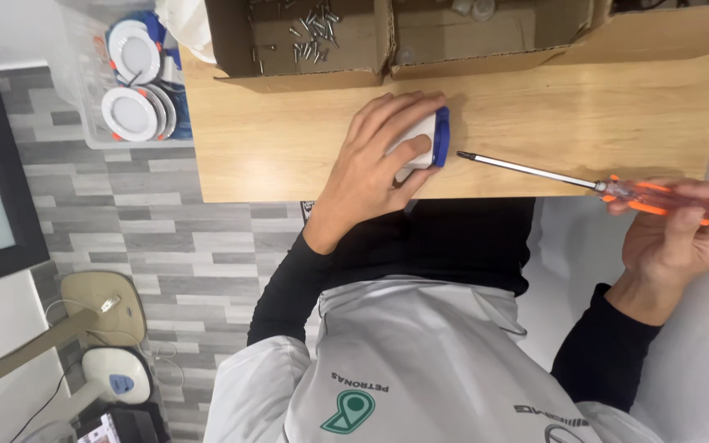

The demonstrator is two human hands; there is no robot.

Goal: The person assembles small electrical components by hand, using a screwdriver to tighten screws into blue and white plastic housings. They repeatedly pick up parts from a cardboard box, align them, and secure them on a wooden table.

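Both arms wear close-fitting black long sleeves that end at the wrists — the hands are bare, without gloves or rings. Over the black top lies a light grey-white garment with a green teardrop emblem and small dark lettering — one thin seam crosses it.

A white and blue round fixture lies on the pale wood-grain surface; the screwdriver has a clear orange handle and silver shaft; brown cardboard boxes hold grey screws; floor patterned in grey planks
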